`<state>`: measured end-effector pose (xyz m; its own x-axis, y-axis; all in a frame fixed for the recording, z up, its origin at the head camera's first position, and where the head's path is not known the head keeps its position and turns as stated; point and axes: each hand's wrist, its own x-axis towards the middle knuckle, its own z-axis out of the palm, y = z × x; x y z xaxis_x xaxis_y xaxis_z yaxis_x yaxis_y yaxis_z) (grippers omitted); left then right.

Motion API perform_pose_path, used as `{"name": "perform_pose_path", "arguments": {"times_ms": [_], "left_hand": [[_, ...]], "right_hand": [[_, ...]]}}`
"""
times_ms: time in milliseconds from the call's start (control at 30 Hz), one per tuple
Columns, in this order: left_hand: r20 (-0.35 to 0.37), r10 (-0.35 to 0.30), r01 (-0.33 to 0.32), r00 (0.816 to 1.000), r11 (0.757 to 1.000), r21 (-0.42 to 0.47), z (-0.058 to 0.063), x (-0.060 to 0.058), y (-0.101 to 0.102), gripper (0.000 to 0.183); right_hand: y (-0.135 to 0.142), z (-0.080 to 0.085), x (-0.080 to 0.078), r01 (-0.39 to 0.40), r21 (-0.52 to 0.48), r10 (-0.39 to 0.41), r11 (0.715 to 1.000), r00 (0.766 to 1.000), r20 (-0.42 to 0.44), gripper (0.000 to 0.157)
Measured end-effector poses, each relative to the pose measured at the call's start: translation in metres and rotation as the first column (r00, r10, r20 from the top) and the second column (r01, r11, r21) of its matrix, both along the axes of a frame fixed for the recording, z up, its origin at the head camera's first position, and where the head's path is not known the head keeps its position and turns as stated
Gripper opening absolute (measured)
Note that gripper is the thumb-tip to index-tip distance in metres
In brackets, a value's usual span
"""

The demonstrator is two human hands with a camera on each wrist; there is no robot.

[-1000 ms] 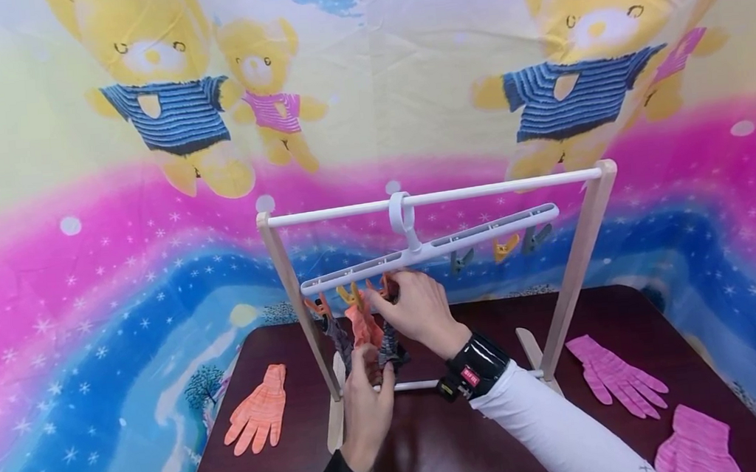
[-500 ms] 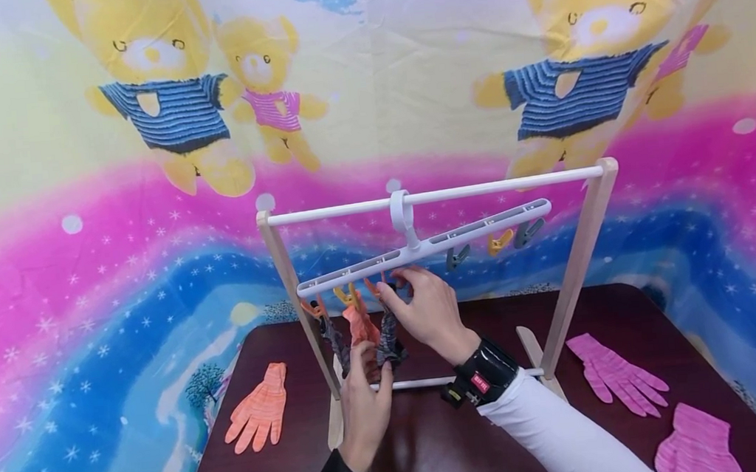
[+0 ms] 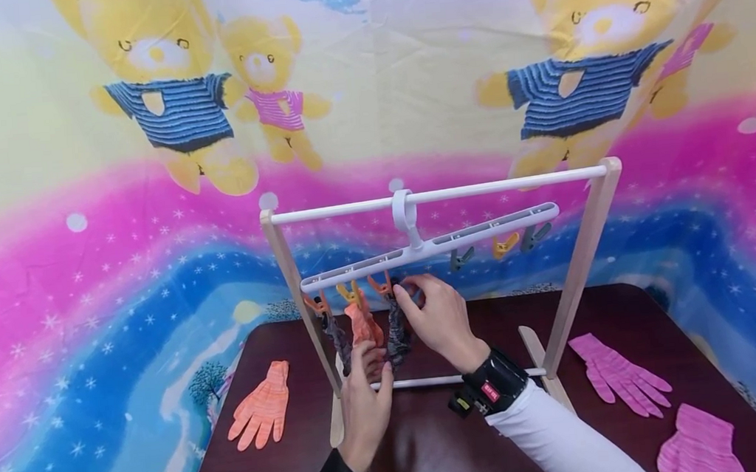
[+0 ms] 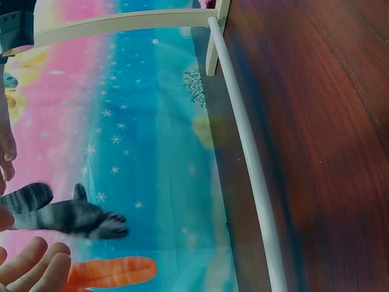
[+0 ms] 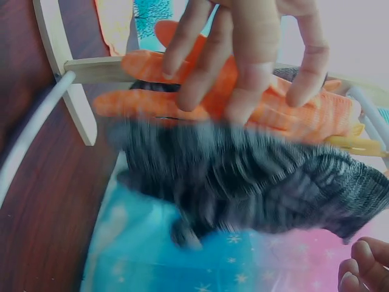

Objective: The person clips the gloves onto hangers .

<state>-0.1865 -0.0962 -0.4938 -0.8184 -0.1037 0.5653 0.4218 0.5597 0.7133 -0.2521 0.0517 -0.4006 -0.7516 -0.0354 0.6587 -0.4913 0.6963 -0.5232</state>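
Note:
A dark grey knitted glove hangs from an orange clip on the white hanger. To its left hang an orange glove in a yellow clip and another dark grey glove. My right hand is beside the right grey glove's cuff, fingers loosely bent and holding nothing. Below, my left hand is by the lower ends of the gloves. The right wrist view shows its fingers spread in front of the orange glove; whether they touch it I cannot tell.
The hanger tilts down leftward on a wooden-sided rack's top rod. Unused clips dangle at its right. An orange glove lies on the table's left; two pink gloves lie on its right. A patterned cloth stands behind.
My right hand has let go of the orange clip and drawn off a little to the right. The grey glove now hangs freely from it; the hanger swings slightly. My left hand has barely moved.

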Motion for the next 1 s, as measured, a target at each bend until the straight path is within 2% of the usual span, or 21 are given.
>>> {"name": "perform_pose_path", "arguments": {"times_ms": [333,600,1000], "left_hand": [[0.010,-0.036,0.036,0.999,0.999,0.036,-0.005,0.002,0.000,0.036],[0.035,-0.016,0.016,0.999,1.000,0.005,-0.011,0.005,0.000,0.034],[0.063,-0.027,0.026,0.998,1.000,0.010,-0.023,0.009,-0.002,0.036]], "right_hand": [[0.007,-0.018,0.003,0.032,-0.015,-0.031,0.999,0.999,0.036,0.033],[0.014,-0.033,0.005,0.036,0.000,-0.036,0.999,0.999,0.030,0.027],[0.025,-0.058,0.010,0.041,-0.005,-0.041,0.999,0.995,0.093,0.021]]}}
